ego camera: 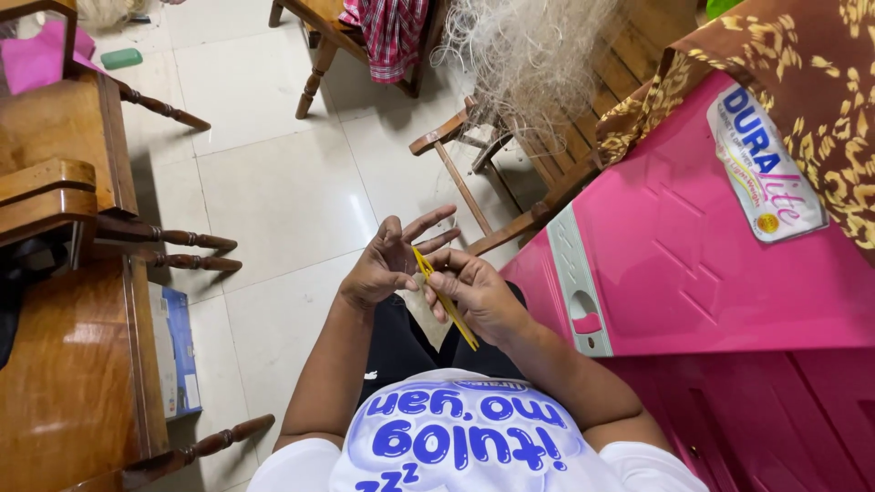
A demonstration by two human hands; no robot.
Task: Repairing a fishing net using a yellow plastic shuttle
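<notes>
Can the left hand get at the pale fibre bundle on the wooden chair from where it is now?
Probably not without leaning: the left hand is at the yellow needle, held by the right hand. The fibre bundle hangs well ahead, only open floor between.

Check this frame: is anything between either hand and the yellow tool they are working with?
Nothing visible. The right hand already grips the yellow tool, and the left hand touches its upper end with fingers spread. Only floor tiles lie beneath them.

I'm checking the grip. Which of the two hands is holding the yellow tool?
The right hand grips the yellow tool; the left hand is beside its tip, fingers spread open.
</notes>
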